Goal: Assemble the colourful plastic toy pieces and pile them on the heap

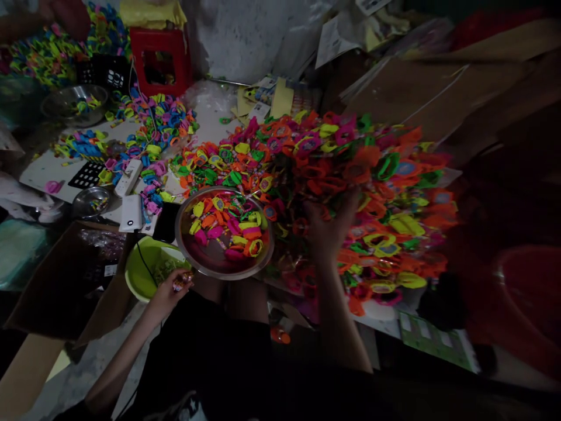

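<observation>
the wide metal bowl [214,256] stands at the near edge of the table [208,126], in front of the person's lap and between the two arms; i think it is put there so that both hands can get to it easily. inside it lie loose toy watches [214,231] in pink, yellow, orange and green. to its right, the big pile of toy watches [405,225] is heaped high, probably in order to be within reach of the right arm. the light green bowl [139,266] sits just left of the metal bowl and lower, near the left hand, with some pale green stuff in it.

the left hand [167,296] is at the edge of the green bowl, with the forearm rising from the lower left. its fingers are curled closed around a small shiny bundle [182,282], which is kept up near the fingertips, perhaps for leaving the rest of the palm free.

the right hand [328,231] is stretched forward into the pile, the forearm almost straight. thumb and fingers seem to be spread apart, but this part is dark and blurred, so i cannot tell whether it has hold of any piece.
</observation>
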Tool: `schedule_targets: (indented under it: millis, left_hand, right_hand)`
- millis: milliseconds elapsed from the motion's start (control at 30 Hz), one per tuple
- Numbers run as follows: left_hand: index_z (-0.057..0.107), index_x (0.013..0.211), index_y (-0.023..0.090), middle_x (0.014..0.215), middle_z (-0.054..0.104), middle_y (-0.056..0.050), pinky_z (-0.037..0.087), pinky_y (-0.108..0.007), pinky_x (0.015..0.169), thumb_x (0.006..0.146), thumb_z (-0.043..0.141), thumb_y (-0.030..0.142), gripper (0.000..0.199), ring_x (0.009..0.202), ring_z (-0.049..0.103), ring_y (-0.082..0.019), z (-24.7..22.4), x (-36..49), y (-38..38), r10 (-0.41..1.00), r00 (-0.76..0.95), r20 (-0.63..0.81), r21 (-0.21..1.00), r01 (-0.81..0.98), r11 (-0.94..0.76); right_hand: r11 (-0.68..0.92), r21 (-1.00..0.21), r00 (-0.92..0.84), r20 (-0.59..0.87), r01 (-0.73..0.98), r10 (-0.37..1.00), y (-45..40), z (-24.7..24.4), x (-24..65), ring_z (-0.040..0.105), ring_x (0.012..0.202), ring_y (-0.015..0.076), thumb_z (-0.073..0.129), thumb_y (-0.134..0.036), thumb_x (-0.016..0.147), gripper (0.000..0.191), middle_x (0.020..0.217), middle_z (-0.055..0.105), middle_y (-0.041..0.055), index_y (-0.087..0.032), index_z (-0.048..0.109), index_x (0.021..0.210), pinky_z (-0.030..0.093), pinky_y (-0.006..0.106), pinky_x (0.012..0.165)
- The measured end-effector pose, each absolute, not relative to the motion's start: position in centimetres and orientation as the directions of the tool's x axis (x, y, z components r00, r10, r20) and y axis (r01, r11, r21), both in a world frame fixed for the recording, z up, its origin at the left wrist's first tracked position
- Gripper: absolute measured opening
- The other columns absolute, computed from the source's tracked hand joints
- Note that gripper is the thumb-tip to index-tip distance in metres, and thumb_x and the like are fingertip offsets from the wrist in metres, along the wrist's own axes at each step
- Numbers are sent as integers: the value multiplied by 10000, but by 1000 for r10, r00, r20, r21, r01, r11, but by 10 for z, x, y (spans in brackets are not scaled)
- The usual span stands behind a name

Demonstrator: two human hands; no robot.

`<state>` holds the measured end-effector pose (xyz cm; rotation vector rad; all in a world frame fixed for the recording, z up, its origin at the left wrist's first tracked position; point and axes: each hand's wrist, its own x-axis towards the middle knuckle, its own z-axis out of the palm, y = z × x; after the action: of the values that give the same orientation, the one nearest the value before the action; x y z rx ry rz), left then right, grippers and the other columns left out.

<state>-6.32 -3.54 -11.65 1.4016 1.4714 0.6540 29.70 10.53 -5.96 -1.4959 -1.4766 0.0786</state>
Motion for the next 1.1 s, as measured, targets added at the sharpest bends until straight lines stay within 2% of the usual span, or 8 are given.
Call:
schedule_targets:
  millis: [100, 167, 233, 400, 667, 767, 900, 1100]
  left_hand:
    - [490, 1094, 165, 943, 698, -76, 527, -310, 708, 816, 545, 393, 365, 790, 666, -185, -113, -59, -36, 940, 134, -313, 893, 379, 243]
    - [478, 1090, 163, 909, 700, -78, 521, -283, 596, 822, 530, 419, 374, 714, 662, -179, -112, -56, -37, 927, 140, -347, 896, 342, 284]
    - [480, 1086, 162, 918, 696, -83, 514, -270, 556, 815, 532, 426, 381, 713, 664, -180, -111, -54, -39, 922, 153, -356, 907, 294, 302]
    - [510, 1040, 158, 945, 678, -82, 508, -248, 551, 785, 567, 403, 358, 760, 652, -174, -105, -47, -41, 925, 166, -341, 934, 171, 313]
    - [545, 900, 136, 732, 644, -13, 296, -170, 377, 729, 628, 448, 366, 392, 373, -30, -88, -39, -16, 927, 149, -343, 939, 50, 339]
    - [602, 918, 139, 717, 656, -13, 404, -193, 467, 740, 628, 427, 340, 508, 524, -91, -73, -35, -3, 951, 134, -277, 952, 173, 253]
    - [651, 933, 156, 932, 710, -57, 497, -286, 789, 770, 606, 380, 281, 865, 644, -190, -57, -31, 5, 979, 142, -144, 947, 306, 95]
    - [649, 968, 165, 965, 716, -50, 496, -267, 819, 799, 590, 374, 276, 901, 658, -187, -50, -26, 5, 982, 156, -110, 935, 351, 49]
  right_hand:
    - [349, -632, -45, 444, 692, 895, 101, -99, 246, 523, 1157, 231, 486, -351, 892, 432, 1226, 544, 150, -148, 463, 1273, 426, 438, 977]
    - [487, -564, -425, 248, 667, 870, 99, -118, 209, 530, 1153, 208, 485, -291, 895, 335, 1223, 566, 133, -156, 543, 1196, 423, 407, 989]
    - [545, -489, -571, 112, 681, 813, 100, -131, 179, 470, 1227, 210, 509, -219, 879, 333, 1283, 534, 146, -143, 547, 1202, 365, 421, 1043]
    - [547, -490, -619, 21, 678, 785, 113, -143, 147, 456, 1231, 218, 492, -62, 843, 298, 1259, 543, 198, -80, 576, 1127, 308, 453, 1060]
    - [397, -797, -673, -16, 455, 740, 90, -113, 165, 610, 916, 140, 510, -316, 890, 247, 1025, 651, 67, -134, 579, 1043, 468, 249, 796]
    - [203, -935, -656, -42, 293, 753, 74, -92, 169, 603, 877, 160, 582, -378, 832, 270, 961, 645, 50, -148, 605, 971, 463, 279, 785]
    - [161, -975, -703, 5, 155, 711, 60, -69, 172, 589, 907, 163, 594, -392, 825, 253, 959, 624, 45, -157, 617, 915, 445, 297, 832]
    - [111, -982, -711, -31, 153, 702, 49, -56, 175, 606, 870, 152, 521, -384, 881, 242, 903, 646, 38, -159, 601, 918, 467, 292, 821]
